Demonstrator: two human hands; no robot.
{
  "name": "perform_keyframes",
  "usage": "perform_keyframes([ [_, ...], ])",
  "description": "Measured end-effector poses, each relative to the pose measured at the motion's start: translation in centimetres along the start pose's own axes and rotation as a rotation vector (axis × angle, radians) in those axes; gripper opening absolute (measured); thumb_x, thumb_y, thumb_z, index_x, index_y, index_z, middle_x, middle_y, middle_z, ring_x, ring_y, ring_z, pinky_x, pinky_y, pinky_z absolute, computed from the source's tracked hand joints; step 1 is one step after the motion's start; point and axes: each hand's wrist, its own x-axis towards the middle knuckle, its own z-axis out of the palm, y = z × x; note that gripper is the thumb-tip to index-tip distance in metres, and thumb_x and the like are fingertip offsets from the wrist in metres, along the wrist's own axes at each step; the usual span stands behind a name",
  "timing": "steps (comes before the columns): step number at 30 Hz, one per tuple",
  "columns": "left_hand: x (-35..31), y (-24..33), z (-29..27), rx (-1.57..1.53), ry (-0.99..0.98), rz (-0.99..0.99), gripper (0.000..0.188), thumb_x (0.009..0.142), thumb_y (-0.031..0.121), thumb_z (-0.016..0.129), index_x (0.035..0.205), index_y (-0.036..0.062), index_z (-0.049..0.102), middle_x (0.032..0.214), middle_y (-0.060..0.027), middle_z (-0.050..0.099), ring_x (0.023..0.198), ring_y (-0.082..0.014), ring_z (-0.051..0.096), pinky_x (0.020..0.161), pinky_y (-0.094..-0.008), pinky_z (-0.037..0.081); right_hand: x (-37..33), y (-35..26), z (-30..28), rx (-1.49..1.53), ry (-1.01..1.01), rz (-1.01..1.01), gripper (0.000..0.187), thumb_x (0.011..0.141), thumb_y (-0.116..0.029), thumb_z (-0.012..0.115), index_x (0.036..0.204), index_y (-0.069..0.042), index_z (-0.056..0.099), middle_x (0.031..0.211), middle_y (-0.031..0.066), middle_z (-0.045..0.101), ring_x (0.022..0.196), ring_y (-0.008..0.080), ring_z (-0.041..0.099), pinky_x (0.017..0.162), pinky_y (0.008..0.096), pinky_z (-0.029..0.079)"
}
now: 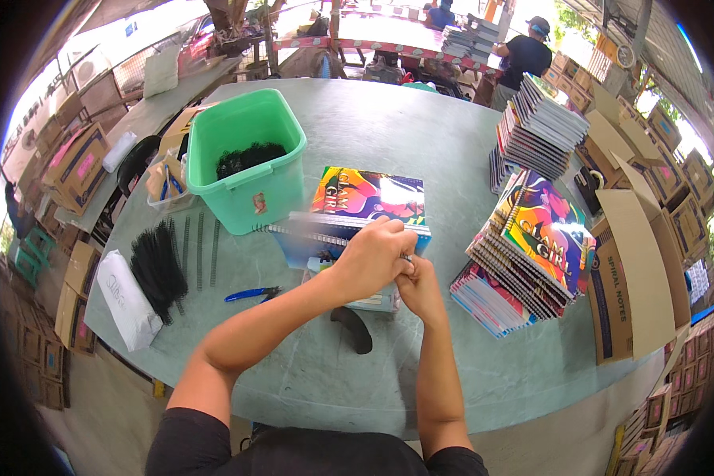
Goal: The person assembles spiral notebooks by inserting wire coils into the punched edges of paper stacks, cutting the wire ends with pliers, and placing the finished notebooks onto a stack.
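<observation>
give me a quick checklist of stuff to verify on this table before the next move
1. Both hands at the held notebook: ok, left hand and right hand meet at its right end.
2. Coil end neatly finished: cannot tell, the hands cover it.
3. Blue pliers on the table: ok, lying left of the notebook.
4. Black coils in the green bin: ok, a heap shows inside.
5. Front right stack squared up: not ok, lower books jut out.
6. Carton open: ok, its flaps stand up.
</observation>
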Motion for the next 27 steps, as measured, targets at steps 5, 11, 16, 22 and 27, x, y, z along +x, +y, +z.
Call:
perform_keyframes([
  [5, -6.1, 0.4, -3.7, 0.188, -0.034, 0.054, 0.028, 0.068, 0.015, 0.072, 0.092, 0.0054, 0.061, 0.088, -0.0124, 0.057, 0.089, -0.0288, 0.055, 0.080, -0.0377, 0.044, 0.4, -3.0, -1.4, -0.035, 0.007, 0.045, 0.022, 0.076, -0.005, 0.068, 0.097, -0.001, 0.066, 0.074, 0.0097, 0.063, 0.065, 0.0107, 0.051, 0.062, 0.0261, 0.045],
  [11, -21.5, -10.6, -7.5, 0.375, -0.546, -0.478, 0.046, 0.071, 0.018, 0.068, 0.113, 0.0041, 0.053, 0.097, -0.0154, 0.058, 0.095, -0.0340, 0.054, 0.083, -0.0445, 0.045, 1.7, -9.7, 0.3, -0.648, -0.112, -0.143, 0.031, 0.075, -0.015, 0.071, 0.103, -0.004, 0.066, 0.091, 0.0162, 0.067, 0.083, 0.0274, 0.065, 0.075, 0.0350, 0.050],
  [16, -20.9, -8.3, -6.3, 0.400, -0.357, -0.674, 0.040, 0.077, 0.015, 0.055, 0.114, 0.0042, 0.050, 0.104, -0.0198, 0.058, 0.095, -0.0371, 0.056, 0.081, -0.0436, 0.046, 5.6, -12.3, 9.7, -0.711, -0.368, -0.298, 0.026, 0.077, -0.014, 0.066, 0.100, -0.003, 0.066, 0.091, 0.0162, 0.067, 0.085, 0.0303, 0.064, 0.076, 0.0386, 0.050],
  [22, -14.2, -4.5, -9.7, -0.638, 0.053, -0.880, 0.031, 0.085, 0.018, 0.047, 0.111, 0.0012, 0.050, 0.087, -0.0131, 0.059, 0.069, -0.0196, 0.058, 0.062, -0.0320, 0.047, 9.1, -10.8, 10.7, -0.305, -0.488, -0.158, 0.033, 0.075, -0.001, 0.058, 0.106, -0.008, 0.067, 0.098, 0.0137, 0.068, 0.085, 0.0269, 0.066, 0.080, 0.0339, 0.051],
  [27, -12.9, -4.5, -9.7, -0.644, 0.038, -0.970, 0.030, 0.088, 0.021, 0.044, 0.107, -0.0007, 0.053, 0.084, -0.0106, 0.060, 0.069, -0.0170, 0.059, 0.062, -0.0318, 0.047, 8.6, -11.5, 11.1, -0.316, -0.572, -0.109, 0.032, 0.074, 0.004, 0.057, 0.101, -0.008, 0.069, 0.094, 0.0091, 0.069, 0.081, 0.0220, 0.064, 0.077, 0.0315, 0.050],
])
